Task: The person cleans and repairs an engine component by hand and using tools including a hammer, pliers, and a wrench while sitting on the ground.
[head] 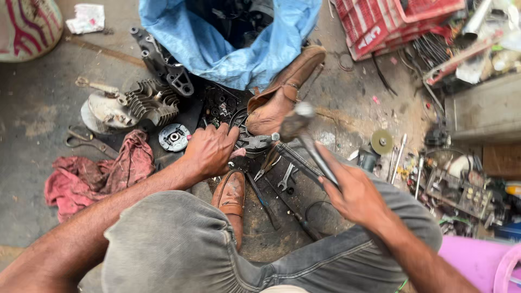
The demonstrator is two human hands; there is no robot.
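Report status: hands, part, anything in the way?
Left hand pins round metal part on floor. Right hand holds hammer raised above it. Wrenches lie beside.

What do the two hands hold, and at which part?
The right hand holds a hammer by its handle's lower end. The left hand grips a metal part at its near end.

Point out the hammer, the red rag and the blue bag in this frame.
hammer [297,120]: head view, on its blurred metal head.
red rag [97,173]: head view, middle of the crumpled cloth.
blue bag [239,59]: head view, on its front wall.
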